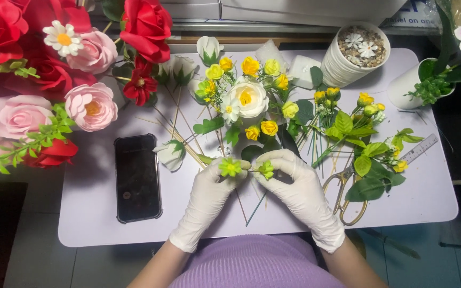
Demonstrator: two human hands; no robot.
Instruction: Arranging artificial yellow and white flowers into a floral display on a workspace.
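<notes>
Fingers [239,166] on green flower [230,167]

Worktop: a pale lilac worktop [97,224] with rounded corners is filling most of the view.
Floor: grey tiles [38,261] are showing at lower left, and bluish-grey flooring [433,256] at lower right.
Far edge: pale boxes [273,9] are lying beyond the worktop.
Light: soft, even light is casting faint shadows.

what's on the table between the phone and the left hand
In the head view, a white artificial flower on a thin stem lies between the black phone and the left hand.
</notes>
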